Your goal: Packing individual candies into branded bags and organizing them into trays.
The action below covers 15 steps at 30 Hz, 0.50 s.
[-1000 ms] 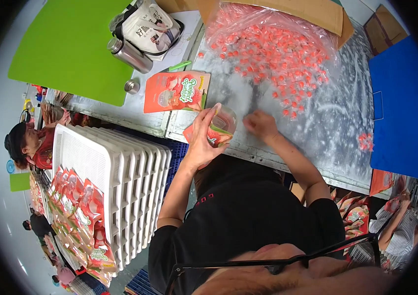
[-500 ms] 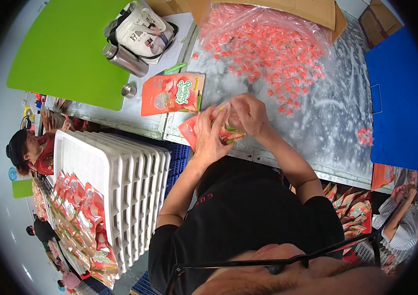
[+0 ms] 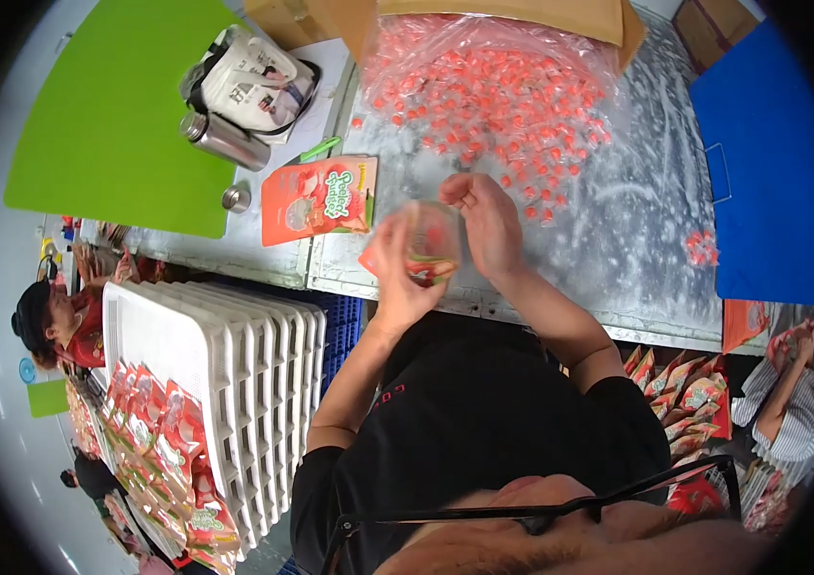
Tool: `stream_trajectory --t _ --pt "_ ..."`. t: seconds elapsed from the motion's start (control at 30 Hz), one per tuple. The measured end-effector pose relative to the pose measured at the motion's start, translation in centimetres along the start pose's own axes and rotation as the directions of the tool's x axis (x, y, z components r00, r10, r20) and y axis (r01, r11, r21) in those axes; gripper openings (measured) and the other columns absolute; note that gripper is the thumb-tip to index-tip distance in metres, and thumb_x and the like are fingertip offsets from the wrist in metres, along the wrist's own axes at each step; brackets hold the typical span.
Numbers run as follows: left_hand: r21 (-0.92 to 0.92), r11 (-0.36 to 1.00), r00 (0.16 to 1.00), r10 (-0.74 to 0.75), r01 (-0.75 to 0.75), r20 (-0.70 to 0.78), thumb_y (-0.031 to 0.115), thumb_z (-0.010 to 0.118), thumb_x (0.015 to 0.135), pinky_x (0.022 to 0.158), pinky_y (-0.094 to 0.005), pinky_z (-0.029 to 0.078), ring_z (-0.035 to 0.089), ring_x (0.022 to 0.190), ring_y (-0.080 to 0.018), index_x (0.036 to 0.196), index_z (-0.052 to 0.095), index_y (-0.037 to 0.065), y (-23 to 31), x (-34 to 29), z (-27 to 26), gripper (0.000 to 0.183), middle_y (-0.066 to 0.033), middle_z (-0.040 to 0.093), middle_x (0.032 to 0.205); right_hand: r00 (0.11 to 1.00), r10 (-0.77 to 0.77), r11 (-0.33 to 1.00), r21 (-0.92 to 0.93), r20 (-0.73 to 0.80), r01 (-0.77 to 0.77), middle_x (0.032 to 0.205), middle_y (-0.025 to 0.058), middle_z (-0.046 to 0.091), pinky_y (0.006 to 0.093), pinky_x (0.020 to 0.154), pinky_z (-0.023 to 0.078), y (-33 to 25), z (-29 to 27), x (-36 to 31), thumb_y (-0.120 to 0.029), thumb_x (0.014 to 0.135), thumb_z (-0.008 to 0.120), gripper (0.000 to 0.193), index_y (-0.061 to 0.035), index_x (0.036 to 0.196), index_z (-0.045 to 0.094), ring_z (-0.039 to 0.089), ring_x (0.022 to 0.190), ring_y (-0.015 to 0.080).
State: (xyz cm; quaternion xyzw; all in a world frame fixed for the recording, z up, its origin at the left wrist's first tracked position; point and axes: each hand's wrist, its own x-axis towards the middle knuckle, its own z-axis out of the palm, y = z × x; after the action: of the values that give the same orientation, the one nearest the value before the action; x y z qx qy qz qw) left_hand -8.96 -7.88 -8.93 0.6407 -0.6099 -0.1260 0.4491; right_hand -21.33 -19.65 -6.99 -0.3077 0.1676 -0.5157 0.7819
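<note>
My left hand [image 3: 397,278] grips a red plastic candy pouch [image 3: 433,251] in front of my chest, just over the near edge of the metal table. The pouch stands partly upright, and its clear side is smeared by motion. Close by its right side is my right hand [image 3: 491,228], palm showing and fingers loosely bent, with nothing seen in it. A matching pouch [image 3: 316,199] lies flat on the table to the left. Beyond my hands, many small red wrapped candies [image 3: 512,105] spill from a clear plastic liner in a cardboard box [image 3: 512,26].
A steel bottle [image 3: 225,139], its cap [image 3: 235,198], a green knife [image 3: 321,149] and a white bag [image 3: 255,84] sit at the back left. White stacked trays [image 3: 263,402] bearing pouches stand left. A blue panel [image 3: 761,172] borders the right. Co-workers are on both sides.
My right hand has come away from the pouch's top and opened. The pouch in my left hand has turned more upright. The whole view has shifted slightly.
</note>
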Motion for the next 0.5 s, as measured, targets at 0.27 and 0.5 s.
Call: stream_trajectory --t 0.27,0.5 --pt "-0.012 0.998 0.984 -0.062 0.061 -0.169 0.005 0.085 0.063 0.115 -0.048 0.031 0.036 0.136 -0.0396 0.148 0.032 0.006 -0.5 0.0 -2.0 0.1 -0.0217 0.034 0.145 0.891 -0.221 -0.537 -0.812 0.396 0.228 0.13 0.0106 0.058 0.0495 0.108 0.035 0.3 -14.2 2.0 -0.034 0.091 0.066 0.039 -0.0115 0.123 0.065 0.046 0.128 0.0344" --pt "-0.006 0.996 0.983 -0.093 0.094 -0.158 0.006 0.085 0.063 0.114 -0.0476 0.031 0.035 0.136 -0.0392 0.147 0.035 0.006 -0.6 -0.3 -1.8 0.097 -0.0213 0.034 0.145 0.919 0.019 -0.206 -0.898 0.394 0.389 0.144 0.0099 0.053 0.0458 0.115 0.03 1.8 -14.3 -1.0 -0.034 0.097 0.057 0.045 -0.0116 0.135 0.059 0.044 0.136 0.0317"
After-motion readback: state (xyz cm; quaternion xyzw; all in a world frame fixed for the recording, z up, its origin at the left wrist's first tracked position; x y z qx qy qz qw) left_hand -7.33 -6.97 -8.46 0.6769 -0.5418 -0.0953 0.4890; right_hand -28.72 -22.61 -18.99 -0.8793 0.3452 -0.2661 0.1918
